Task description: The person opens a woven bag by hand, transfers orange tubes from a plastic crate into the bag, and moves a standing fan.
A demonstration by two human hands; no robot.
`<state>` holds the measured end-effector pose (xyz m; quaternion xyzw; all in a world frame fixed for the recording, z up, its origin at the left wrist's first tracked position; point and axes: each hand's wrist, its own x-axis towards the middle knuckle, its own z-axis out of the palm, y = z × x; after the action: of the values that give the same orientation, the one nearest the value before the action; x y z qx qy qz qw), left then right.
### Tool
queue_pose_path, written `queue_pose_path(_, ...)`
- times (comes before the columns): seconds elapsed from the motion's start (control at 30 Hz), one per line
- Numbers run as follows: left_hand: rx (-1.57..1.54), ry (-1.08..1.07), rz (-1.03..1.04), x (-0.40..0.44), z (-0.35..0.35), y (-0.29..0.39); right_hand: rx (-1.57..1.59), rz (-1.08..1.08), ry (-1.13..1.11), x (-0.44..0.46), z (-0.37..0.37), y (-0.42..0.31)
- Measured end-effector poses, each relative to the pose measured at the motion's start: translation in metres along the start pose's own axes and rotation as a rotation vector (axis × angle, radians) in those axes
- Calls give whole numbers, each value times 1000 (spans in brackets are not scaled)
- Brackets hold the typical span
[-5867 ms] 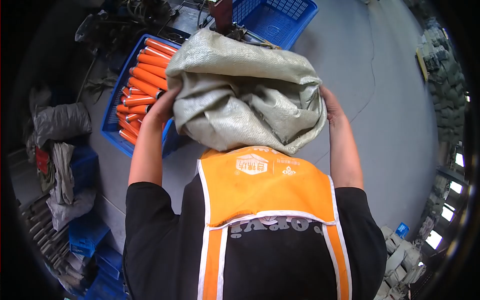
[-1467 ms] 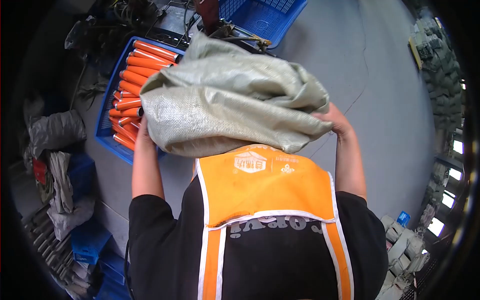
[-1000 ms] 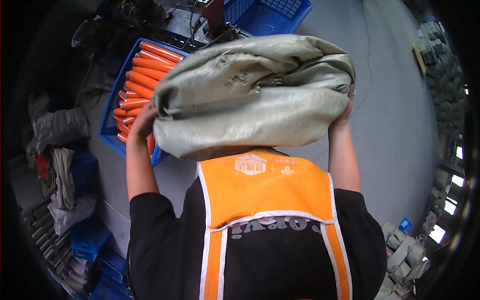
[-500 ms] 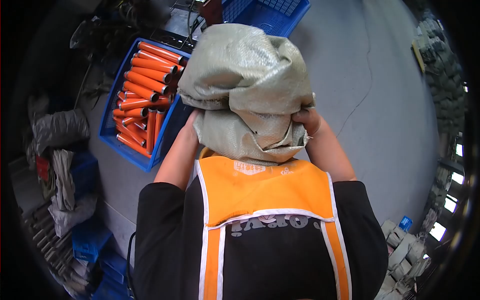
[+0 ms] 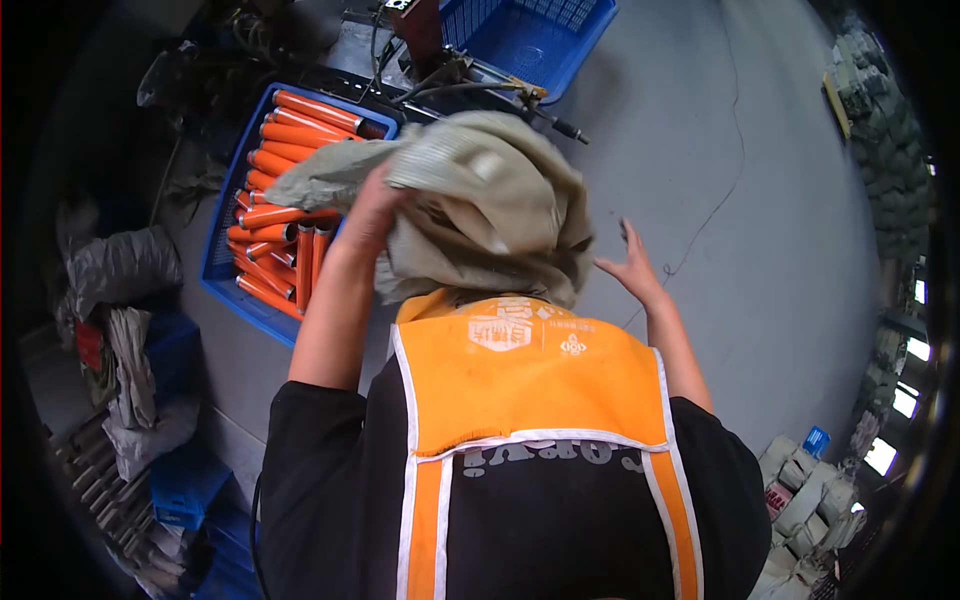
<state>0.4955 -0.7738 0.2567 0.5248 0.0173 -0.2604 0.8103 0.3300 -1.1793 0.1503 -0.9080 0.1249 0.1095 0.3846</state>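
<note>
A crumpled grey-green woven sack (image 5: 490, 195) is bunched up in front of my chest, just above the orange apron (image 5: 530, 380). My left hand (image 5: 378, 208) is closed on its left side, where a loose flap of the sack sticks out to the left. My right hand (image 5: 632, 264) is off the sack, a little to its right, with thumb and fingers spread and nothing in it. Beyond my left hand, the flap overlaps a blue crate (image 5: 213, 262) of orange tubes (image 5: 268, 216) with silvery ends.
A blue basket (image 5: 530, 45) is at the top, beside a machine (image 5: 425, 60) with hoses and a rod pointing right. Wrapped bundles (image 5: 125, 262) and blue bins (image 5: 185, 480) lie at the left. Stacked pale bundles (image 5: 810, 500) are at the lower right.
My right hand has let go of the sack and opened to its right. My left hand has moved up along the sack, and a flap now spreads left over the crate.
</note>
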Motion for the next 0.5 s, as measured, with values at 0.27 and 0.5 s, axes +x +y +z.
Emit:
queue_pose_path(0.27, 728, -613, 162, -3, 71, 8, 268, -651, -84, 63, 15, -155)
queue_pose_path(0.5, 1536, -95, 204, -17, 3, -23, 906, 31, -641, 64, -29, -141)
